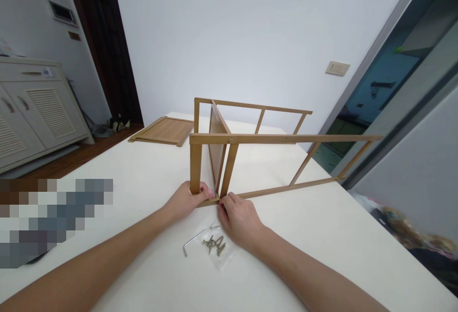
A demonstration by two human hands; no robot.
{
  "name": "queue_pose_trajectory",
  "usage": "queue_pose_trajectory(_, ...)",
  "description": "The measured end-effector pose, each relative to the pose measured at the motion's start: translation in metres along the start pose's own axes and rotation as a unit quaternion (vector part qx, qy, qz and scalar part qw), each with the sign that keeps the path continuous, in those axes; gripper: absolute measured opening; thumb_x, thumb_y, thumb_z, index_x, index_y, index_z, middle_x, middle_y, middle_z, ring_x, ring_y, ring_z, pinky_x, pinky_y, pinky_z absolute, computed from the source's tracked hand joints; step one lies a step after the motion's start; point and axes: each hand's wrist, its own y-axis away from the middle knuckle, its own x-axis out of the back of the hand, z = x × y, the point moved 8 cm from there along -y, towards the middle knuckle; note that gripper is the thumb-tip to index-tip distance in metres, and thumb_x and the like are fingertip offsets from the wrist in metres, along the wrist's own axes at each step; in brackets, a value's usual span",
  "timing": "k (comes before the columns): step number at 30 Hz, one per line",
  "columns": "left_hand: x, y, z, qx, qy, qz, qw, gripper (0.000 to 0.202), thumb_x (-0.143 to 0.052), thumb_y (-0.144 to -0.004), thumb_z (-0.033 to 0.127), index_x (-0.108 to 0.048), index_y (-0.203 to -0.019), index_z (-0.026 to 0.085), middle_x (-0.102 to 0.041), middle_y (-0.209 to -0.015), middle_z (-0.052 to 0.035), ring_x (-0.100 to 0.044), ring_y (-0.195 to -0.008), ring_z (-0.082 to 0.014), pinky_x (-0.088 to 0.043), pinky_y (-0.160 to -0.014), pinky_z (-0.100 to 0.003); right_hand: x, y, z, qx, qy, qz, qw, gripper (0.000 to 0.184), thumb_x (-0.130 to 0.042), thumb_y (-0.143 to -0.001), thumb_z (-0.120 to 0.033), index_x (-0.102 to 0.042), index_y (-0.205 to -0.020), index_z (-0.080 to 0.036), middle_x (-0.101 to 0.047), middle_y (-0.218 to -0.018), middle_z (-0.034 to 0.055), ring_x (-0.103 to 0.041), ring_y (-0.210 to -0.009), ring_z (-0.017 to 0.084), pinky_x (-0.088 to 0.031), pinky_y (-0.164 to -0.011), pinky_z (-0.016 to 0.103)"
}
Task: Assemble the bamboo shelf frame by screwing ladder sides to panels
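Note:
A wooden rack frame (279, 139) lies on its side on the white table, with one slatted shelf panel (216, 147) standing upright between its two sides. My left hand (184, 202) is closed around the frame's lower left corner, its fingers by the foot of the shelf panel. At the bottom joint, my right hand (243, 216) presses curled fingers together against the lower rail; whatever is in them is hidden. Just in front of the hands, several screws (214, 244) lie on a clear plastic bag (222, 260). An L-shaped hex key (192, 241) rests left of them.
Another wooden shelf panel (164, 130) lies flat at the table's back left. The white table (161, 278) reaches toward the wall. A pale cabinet (32, 97) stands at the left, and a blurred pile of things (411, 231) is beyond the right edge.

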Motion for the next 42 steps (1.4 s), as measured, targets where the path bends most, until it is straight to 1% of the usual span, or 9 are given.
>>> queue_pose_trajectory(6, 0.0, 0.0, -0.0013, 0.002, 0.026, -0.001, 1.0, 0.026, -0.065, -0.078, 0.043, -0.071, -0.07, 0.019, -0.075, -0.082, -0.006, -0.068, -0.083, -0.0228, -0.051, -0.078, -0.031, -0.0017, -0.0008, 0.0014, -0.007, 0.001, -0.01, 1.0, 0.011, -0.047, -0.095, -0.022, -0.056, -0.09, -0.019, -0.064, -0.087, 0.0042, -0.06, -0.073, 0.016, -0.032, -0.06, 0.027)
queue_pose_trajectory(12, 0.0, -0.0004, -0.0016, 0.006, 0.005, 0.01, 1.0, 0.024, -0.063, -0.077, 0.04, -0.069, -0.067, 0.018, -0.074, -0.08, -0.0055, -0.067, -0.083, -0.0223, -0.05, -0.079, -0.031, -0.0016, -0.001, 0.0036, -0.018, -0.02, -0.012, 1.0, 0.014, -0.049, -0.094, -0.031, -0.056, -0.092, -0.019, -0.064, -0.09, 0.0048, -0.061, -0.076, 0.018, -0.035, -0.062, 0.028)
queue_pose_trajectory(18, -0.0003, -0.0006, 0.0018, -0.004, -0.008, 0.006, 1.0, 0.025, -0.062, -0.078, 0.041, -0.069, -0.068, 0.019, -0.074, -0.08, -0.005, -0.067, -0.083, -0.0226, -0.049, -0.08, -0.032, -0.0042, -0.0032, 0.0029, -0.024, 0.007, -0.019, 1.0, 0.015, -0.046, -0.095, -0.028, -0.056, -0.09, -0.018, -0.065, -0.088, 0.0052, -0.059, -0.073, 0.016, -0.032, -0.059, 0.028)
queue_pose_trajectory(24, -0.0009, -0.0012, 0.0016, -0.003, -0.021, 0.001, 1.0, 0.027, -0.061, -0.079, 0.042, -0.068, -0.069, 0.018, -0.074, -0.079, -0.0048, -0.066, -0.081, -0.0218, -0.049, -0.078, -0.032, -0.0055, -0.005, -0.0012, -0.017, 0.044, -0.016, 0.999, 0.023, -0.04, -0.099, -0.027, -0.058, -0.087, -0.017, -0.064, -0.081, 0.005, -0.06, -0.071, 0.017, -0.03, -0.058, 0.029)
queue_pose_trajectory(28, -0.0019, -0.0014, 0.0012, -0.008, -0.031, -0.006, 0.999, 0.028, -0.06, -0.08, 0.042, -0.067, -0.07, 0.018, -0.073, -0.078, -0.004, -0.065, -0.081, -0.0209, -0.048, -0.079, -0.031, -0.0012, -0.004, -0.0022, -0.02, 0.033, -0.016, 0.999, 0.023, -0.041, -0.099, -0.03, -0.057, -0.088, -0.018, -0.064, -0.085, 0.0046, -0.061, -0.073, 0.017, -0.032, -0.059, 0.029)
queue_pose_trajectory(31, -0.0018, -0.0012, 0.0007, -0.002, -0.028, -0.007, 1.0, 0.028, -0.06, -0.08, 0.043, -0.068, -0.071, 0.017, -0.073, -0.079, -0.0039, -0.065, -0.082, -0.021, -0.048, -0.079, -0.031, 0.0008, -0.003, -0.0006, -0.026, 0.01, -0.017, 0.999, 0.017, -0.047, -0.096, -0.032, -0.056, -0.092, -0.018, -0.064, -0.09, 0.0046, -0.061, -0.076, 0.017, -0.034, -0.061, 0.028)
queue_pose_trajectory(34, -0.0016, -0.001, 0.0006, 0.001, -0.027, -0.007, 1.0, 0.028, -0.06, -0.08, 0.043, -0.068, -0.072, 0.017, -0.073, -0.08, -0.0039, -0.065, -0.082, -0.0211, -0.048, -0.079, -0.03, -0.0004, -0.0029, 0.002, -0.033, -0.002, -0.016, 0.999, 0.013, -0.049, -0.094, -0.03, -0.055, -0.094, -0.018, -0.064, -0.092, 0.0042, -0.061, -0.077, 0.017, -0.034, -0.062, 0.028)
queue_pose_trajectory(36, -0.0016, -0.0009, 0.0004, 0.001, -0.025, -0.007, 1.0, 0.028, -0.06, -0.08, 0.043, -0.068, -0.071, 0.017, -0.073, -0.079, -0.004, -0.065, -0.081, -0.021, -0.048, -0.079, -0.031, -0.0017, -0.0034, 0.0025, -0.032, 0.0, -0.012, 0.999, 0.013, -0.048, -0.095, -0.029, -0.055, -0.092, -0.018, -0.064, -0.091, 0.0038, -0.06, -0.075, 0.016, -0.034, -0.061, 0.028)
queue_pose_trajectory(42, -0.0022, -0.001, -0.0008, 0.005, -0.016, -0.008, 1.0, 0.028, -0.061, -0.08, 0.043, -0.068, -0.072, 0.017, -0.073, -0.08, -0.0052, -0.065, -0.081, -0.0216, -0.048, -0.079, -0.032, -0.0025, -0.0039, 0.0005, -0.031, 0.032, -0.01, 0.999, 0.023, -0.041, -0.099, -0.029, -0.057, -0.086, -0.019, -0.064, -0.082, 0.0036, -0.06, -0.072, 0.017, -0.029, -0.058, 0.03)
